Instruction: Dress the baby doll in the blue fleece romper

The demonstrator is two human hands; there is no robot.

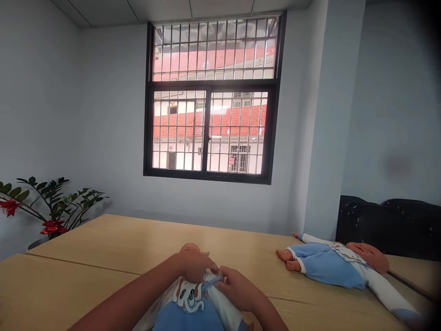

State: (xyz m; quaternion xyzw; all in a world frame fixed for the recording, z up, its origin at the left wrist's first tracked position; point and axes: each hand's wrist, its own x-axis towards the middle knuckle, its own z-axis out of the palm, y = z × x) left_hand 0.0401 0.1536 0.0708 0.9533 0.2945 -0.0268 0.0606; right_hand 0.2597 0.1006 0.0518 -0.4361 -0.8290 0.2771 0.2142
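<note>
Both hands on the near baby doll in blue-and-white printed clothes point(193, 294), lying at the front edge of the pale wooden worktop point(131, 248). Left hand point(195, 266) is cupped over its neck — fingers curled on the cloth. Right hand point(237, 288) pinches the white collar fabric. Second doll in blue romper point(330, 262) lies well apart, far right.

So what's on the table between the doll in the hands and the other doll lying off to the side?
Nothing: in the head view, only bare table lies between the near doll and the far doll.
</note>
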